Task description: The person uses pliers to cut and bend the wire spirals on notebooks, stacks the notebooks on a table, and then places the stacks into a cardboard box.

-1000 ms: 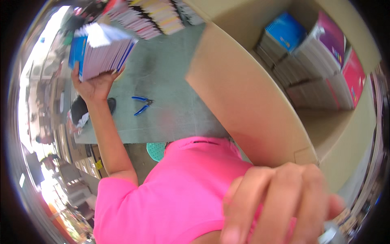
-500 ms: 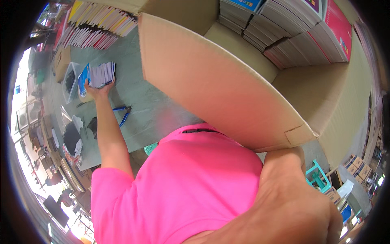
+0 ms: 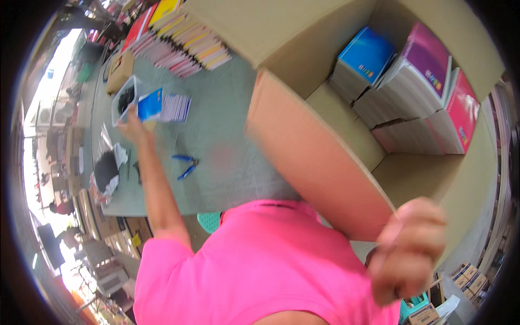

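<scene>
My left hand (image 3: 135,125), smeared by motion, reaches over the near edge of a clear plastic tub (image 3: 116,115) that holds small black pieces (image 3: 126,97). Its fingers are too blurred to read. Just right of it lies a fanned row of thin notebooks (image 3: 176,108), the end one showing a blue cover (image 3: 150,105). My right hand (image 3: 411,250) is raised in front of the cardboard box's near flap (image 3: 319,157). Its fingers are curled in, with nothing visible in them. Inside the box stand stacks of notebooks with blue (image 3: 367,54), purple (image 3: 428,57) and red (image 3: 463,111) covers.
Blue-handled pliers (image 3: 187,165) lie on the green-grey table (image 3: 227,184). Rows of yellow- and red-edged notebooks (image 3: 184,46) stand at the back left, near a small brown carton (image 3: 119,71). A black round thing (image 3: 106,172) sits at the table's left. A teal stool (image 3: 414,307) stands lower right.
My left hand has let go of the fanned notebooks and moved left to the tub. My right hand has risen into view beside the box flap. The whole view has shifted.
</scene>
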A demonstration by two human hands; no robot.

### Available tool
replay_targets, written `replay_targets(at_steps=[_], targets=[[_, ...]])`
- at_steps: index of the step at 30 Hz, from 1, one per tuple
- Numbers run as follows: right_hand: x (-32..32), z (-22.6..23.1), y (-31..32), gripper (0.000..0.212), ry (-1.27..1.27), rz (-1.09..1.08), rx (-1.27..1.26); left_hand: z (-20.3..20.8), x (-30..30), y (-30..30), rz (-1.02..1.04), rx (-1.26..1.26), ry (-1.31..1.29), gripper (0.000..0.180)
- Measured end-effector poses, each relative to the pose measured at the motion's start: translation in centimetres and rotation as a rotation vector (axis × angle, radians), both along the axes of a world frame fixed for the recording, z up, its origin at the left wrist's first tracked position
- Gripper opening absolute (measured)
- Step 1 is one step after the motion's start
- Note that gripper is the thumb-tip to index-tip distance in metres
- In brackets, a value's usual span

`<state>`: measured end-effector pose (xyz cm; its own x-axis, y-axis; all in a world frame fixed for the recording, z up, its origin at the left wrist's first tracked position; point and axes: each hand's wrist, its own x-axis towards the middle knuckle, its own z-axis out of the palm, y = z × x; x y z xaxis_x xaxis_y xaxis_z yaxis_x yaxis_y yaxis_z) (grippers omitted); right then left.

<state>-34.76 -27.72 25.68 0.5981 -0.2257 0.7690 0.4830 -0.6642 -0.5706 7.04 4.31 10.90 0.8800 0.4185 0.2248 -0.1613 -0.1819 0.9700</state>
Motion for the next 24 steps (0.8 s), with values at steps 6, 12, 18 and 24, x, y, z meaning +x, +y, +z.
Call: replay_targets(at_steps=[6,12,18,24], targets=[[0.0,0.4,-0.7,0.06,0.925,-0.233,-0.354,17.7,-14.0,-21.5,-1.03,0.513,-0.457,0.034],[-0.9,-0.1,-0.8,0.048,0.921,-0.323,-0.32,13.7,-18.7,-36.4,-1.372,0.958,0.668,0.057],[-1.1,-1.5,-0.5,0.035,0.821,-0.363,-0.532,5.6,-17.3,-41.1,-1.425,0.717,0.835,0.062],[-1.4,-1.1,-0.7,0.034,0.803,-0.388,-0.558,4.9,-15.7,-42.4,-1.703,0.312,0.942,0.067]])
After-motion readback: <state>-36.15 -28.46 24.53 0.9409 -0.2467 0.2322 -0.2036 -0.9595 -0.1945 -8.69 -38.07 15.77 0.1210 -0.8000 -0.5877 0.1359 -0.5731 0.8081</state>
